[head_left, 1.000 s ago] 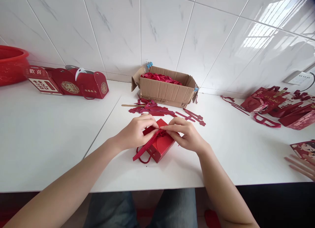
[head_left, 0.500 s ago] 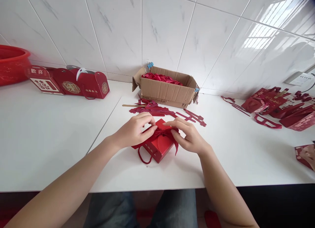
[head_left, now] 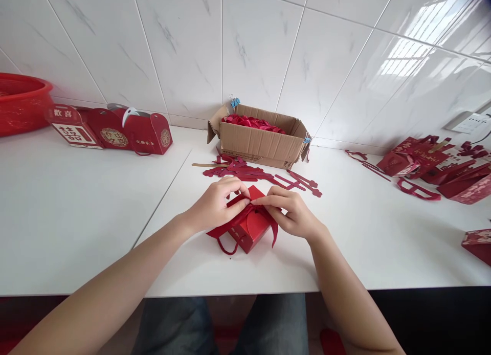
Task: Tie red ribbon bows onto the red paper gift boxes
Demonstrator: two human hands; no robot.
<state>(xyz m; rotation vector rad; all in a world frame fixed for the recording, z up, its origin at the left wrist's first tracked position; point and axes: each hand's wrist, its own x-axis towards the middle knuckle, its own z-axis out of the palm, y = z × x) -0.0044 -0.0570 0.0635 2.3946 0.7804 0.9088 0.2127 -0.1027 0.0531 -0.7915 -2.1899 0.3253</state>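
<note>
A small red gift box [head_left: 251, 229] sits on the white table [head_left: 88, 212] in front of me, with a dark red ribbon [head_left: 268, 227] across its top and a cord loop hanging at its front left. My left hand [head_left: 215, 206] pinches the ribbon on the box's left side. My right hand [head_left: 291, 212] pinches the ribbon at the middle, fingertips almost meeting the left hand's. One ribbon end hangs down the box's right side.
A cardboard box [head_left: 259, 140] of red ribbon stands by the tiled wall, with red paper cut-outs [head_left: 261, 173] strewn before it. Finished red boxes [head_left: 115, 132] and a red basin [head_left: 21, 102] are at the far left. More red boxes [head_left: 433, 160] lie at the right.
The ribbon was drawn over the box top and its ends dropped down the sides. My fingertips came together at the middle. Another person's hand at the right edge withdrew.
</note>
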